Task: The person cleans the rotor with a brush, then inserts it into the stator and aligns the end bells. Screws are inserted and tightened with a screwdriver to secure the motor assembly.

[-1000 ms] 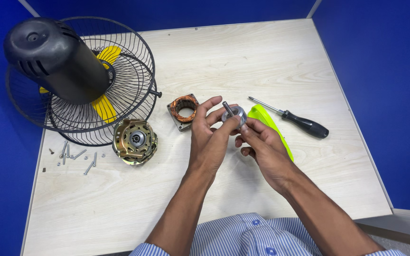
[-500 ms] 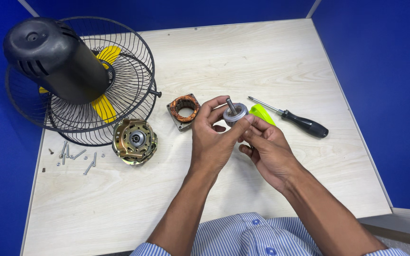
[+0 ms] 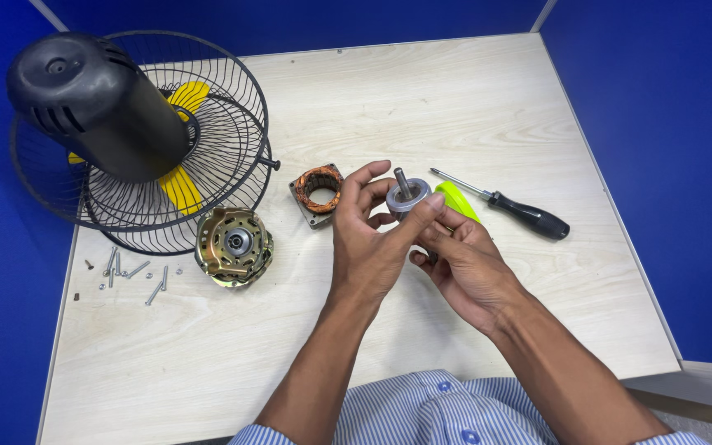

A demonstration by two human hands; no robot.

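Rotor (image 3: 408, 198): gripped at its rim by the curled fingers of the left hand (image 3: 372, 239), shaft now turned upright; supported from below by the closed right hand (image 3: 463, 264); held above the table (image 3: 455, 99), right of the stator (image 3: 317, 188), left of the screwdriver (image 3: 508, 206); part is seemingly being inspected.

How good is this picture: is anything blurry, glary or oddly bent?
Head view: even, soft light with faint shadows under the hands; the left hand and right hand look sharp, as does the metal rotor they hold; no strong glare on the wooden table; the table edges splay outward, a wide-lens effect; the small screws stay crisp.
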